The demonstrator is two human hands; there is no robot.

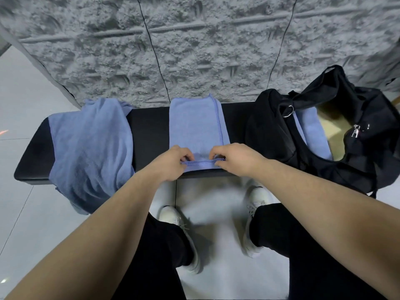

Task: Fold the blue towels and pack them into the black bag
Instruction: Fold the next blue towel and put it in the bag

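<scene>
Pinching near hem of folded blue towel [195,126] — left hand [173,162], right hand [232,158], both grips curled tight.

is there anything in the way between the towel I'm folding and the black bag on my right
Nothing visible. Both hands, left and right, pinch the middle towel's near edge; only bare bench top separates it from the black bag, whose mouth lies open with a folded towel inside.

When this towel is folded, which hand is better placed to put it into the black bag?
Probably the right hand. The black bag stands open at the right end of the bench, on that hand's side. Both hands pinch the near edge of the middle towel; the left hand would have to cross over.
</scene>
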